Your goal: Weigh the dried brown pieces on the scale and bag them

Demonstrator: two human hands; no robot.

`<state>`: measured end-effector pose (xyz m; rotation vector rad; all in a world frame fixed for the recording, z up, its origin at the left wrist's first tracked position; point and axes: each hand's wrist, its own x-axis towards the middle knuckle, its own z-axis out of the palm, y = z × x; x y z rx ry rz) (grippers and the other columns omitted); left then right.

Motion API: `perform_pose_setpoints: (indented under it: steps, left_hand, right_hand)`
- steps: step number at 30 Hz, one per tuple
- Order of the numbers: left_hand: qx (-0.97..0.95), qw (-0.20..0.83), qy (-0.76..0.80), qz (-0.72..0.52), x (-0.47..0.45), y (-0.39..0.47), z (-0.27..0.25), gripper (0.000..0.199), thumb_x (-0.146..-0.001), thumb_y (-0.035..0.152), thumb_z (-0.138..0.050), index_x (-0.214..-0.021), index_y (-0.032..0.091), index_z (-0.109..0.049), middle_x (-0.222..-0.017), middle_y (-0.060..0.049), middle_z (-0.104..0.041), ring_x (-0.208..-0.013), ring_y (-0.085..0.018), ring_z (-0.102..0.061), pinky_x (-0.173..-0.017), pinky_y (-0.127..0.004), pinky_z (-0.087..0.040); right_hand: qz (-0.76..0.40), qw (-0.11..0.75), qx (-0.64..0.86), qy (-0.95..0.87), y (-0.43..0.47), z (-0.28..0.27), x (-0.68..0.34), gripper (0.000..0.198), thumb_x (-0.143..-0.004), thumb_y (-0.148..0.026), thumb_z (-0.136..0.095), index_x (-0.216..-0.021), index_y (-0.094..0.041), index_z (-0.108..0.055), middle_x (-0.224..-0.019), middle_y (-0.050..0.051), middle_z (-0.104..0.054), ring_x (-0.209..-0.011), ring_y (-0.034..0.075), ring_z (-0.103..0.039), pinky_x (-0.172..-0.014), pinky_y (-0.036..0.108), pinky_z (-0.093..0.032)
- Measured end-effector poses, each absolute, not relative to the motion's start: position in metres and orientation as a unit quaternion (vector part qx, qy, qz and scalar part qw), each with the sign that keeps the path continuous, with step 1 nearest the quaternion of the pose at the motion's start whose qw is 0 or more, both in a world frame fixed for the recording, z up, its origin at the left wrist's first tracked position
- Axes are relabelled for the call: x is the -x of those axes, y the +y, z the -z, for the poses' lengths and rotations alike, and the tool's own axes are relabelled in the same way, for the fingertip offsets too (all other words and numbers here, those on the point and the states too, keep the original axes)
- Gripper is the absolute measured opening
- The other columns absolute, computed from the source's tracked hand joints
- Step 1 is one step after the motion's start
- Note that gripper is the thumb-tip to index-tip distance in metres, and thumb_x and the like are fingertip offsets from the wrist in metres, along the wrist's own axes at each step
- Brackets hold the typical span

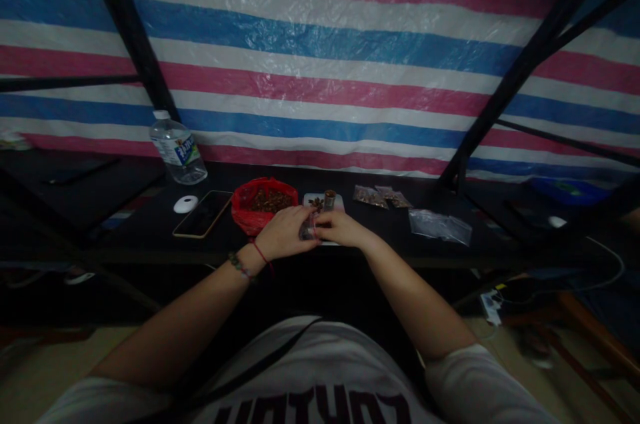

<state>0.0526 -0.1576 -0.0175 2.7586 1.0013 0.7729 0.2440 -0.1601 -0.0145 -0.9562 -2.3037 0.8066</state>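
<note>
A small clear plastic bag point(307, 229) is pinched between my two hands at the table's front edge. My left hand point(284, 232) closes on its left side, with a beaded bracelet and a red string at the wrist. From the right, my right hand point(344, 228) grips the same bag with fingers bent. Just beyond them lies a flat white tray-like thing point(339, 200), bearing brown dried pieces point(315, 203) and a small brownish cylinder point(329, 198). Left of it, a red plastic bag point(244, 216) stands open, with many similar brown pieces point(271, 200) inside.
To the left are a phone point(204, 214), a white rounded case point(185, 204) and a large clear bottle point(179, 151). Filled small bags point(370, 196) and flat clear bags point(440, 227) lie right on the black table point(370, 252). Dark metal posts point(493, 91) flank a striped sheet point(320, 97).
</note>
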Motion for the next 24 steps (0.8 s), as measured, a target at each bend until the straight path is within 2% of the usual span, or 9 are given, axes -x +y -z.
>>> perform_pose_setpoints:
  steps: [3, 7, 11, 14, 17, 21, 24]
  left_hand:
    - [-0.913, 0.023, 0.325, -0.246, -0.047, -0.152, 0.020, 0.066, -0.070, 0.031, -0.064, -0.130, 0.017, -0.043, -0.122, -0.014, -0.055, -0.111, -0.028, -0.052, -0.097, -0.043, -0.040]
    - [-0.923, 0.005, 0.310, -0.229, -0.035, -0.141, 0.021, 0.073, -0.069, 0.019, -0.059, -0.138, 0.017, -0.035, -0.130, -0.014, -0.050, -0.120, -0.027, -0.046, -0.103, -0.044, -0.035]
    - [-0.929, 0.008, 0.307, -0.207, -0.022, -0.132, 0.018, 0.082, -0.065, 0.014, -0.057, -0.142, 0.018, -0.029, -0.133, -0.013, -0.048, -0.123, -0.028, -0.043, -0.104, -0.043, -0.033]
    - [-0.926, 0.000, 0.328, -0.188, -0.016, -0.131, 0.017, 0.091, -0.061, 0.013, -0.059, -0.145, 0.019, -0.024, -0.140, -0.014, -0.040, -0.127, -0.030, -0.039, -0.106, -0.044, -0.031]
    - [-0.926, -0.002, 0.332, -0.181, -0.019, -0.134, 0.018, 0.095, -0.060, 0.024, -0.066, -0.145, 0.020, -0.023, -0.146, -0.014, -0.033, -0.132, -0.032, -0.032, -0.108, -0.046, -0.027]
    - [-0.927, 0.030, 0.317, -0.201, -0.033, -0.143, 0.019, 0.095, -0.059, 0.048, -0.073, -0.139, 0.018, -0.034, -0.136, -0.016, -0.046, -0.126, -0.033, -0.041, -0.106, -0.048, -0.029]
    - [-0.918, 0.057, 0.325, -0.221, -0.040, -0.148, 0.017, 0.078, -0.062, 0.050, -0.072, -0.129, 0.018, -0.047, -0.122, -0.015, -0.058, -0.112, -0.031, -0.053, -0.099, -0.045, -0.037]
  right_hand:
    - [-0.319, 0.292, 0.398, -0.809, -0.154, 0.022, -0.245, 0.020, -0.078, -0.022, -0.058, -0.091, -0.017, -0.072, -0.084, 0.002, -0.070, -0.075, 0.016, -0.061, -0.074, 0.027, -0.045]
    - [-0.371, 0.329, 0.422, -0.759, -0.145, 0.030, -0.250, 0.038, -0.068, -0.020, -0.065, -0.106, -0.017, -0.069, -0.077, 0.000, -0.067, -0.067, 0.014, -0.058, -0.066, 0.025, -0.046]
    - [-0.428, 0.353, 0.413, -0.722, -0.141, 0.029, -0.258, 0.051, -0.065, -0.024, -0.069, -0.116, -0.019, -0.065, -0.076, -0.001, -0.066, -0.063, 0.013, -0.056, -0.063, 0.025, -0.046]
    - [-0.426, 0.346, 0.420, -0.723, -0.141, 0.028, -0.260, 0.053, -0.063, -0.026, -0.072, -0.115, -0.018, -0.065, -0.077, 0.001, -0.067, -0.066, 0.014, -0.058, -0.065, 0.026, -0.047]
    - [-0.393, 0.314, 0.433, -0.748, -0.144, 0.027, -0.257, 0.052, -0.062, -0.027, -0.074, -0.112, -0.017, -0.067, -0.076, 0.001, -0.067, -0.066, 0.014, -0.058, -0.065, 0.026, -0.047]
    - [-0.336, 0.280, 0.422, -0.794, -0.154, 0.022, -0.246, 0.034, -0.066, -0.025, -0.072, -0.099, -0.017, -0.071, -0.075, 0.000, -0.067, -0.067, 0.014, -0.058, -0.067, 0.026, -0.046]
    - [-0.327, 0.294, 0.404, -0.802, -0.161, 0.019, -0.235, 0.022, -0.070, -0.022, -0.068, -0.091, -0.017, -0.072, -0.079, 0.001, -0.068, -0.071, 0.015, -0.060, -0.069, 0.026, -0.047]
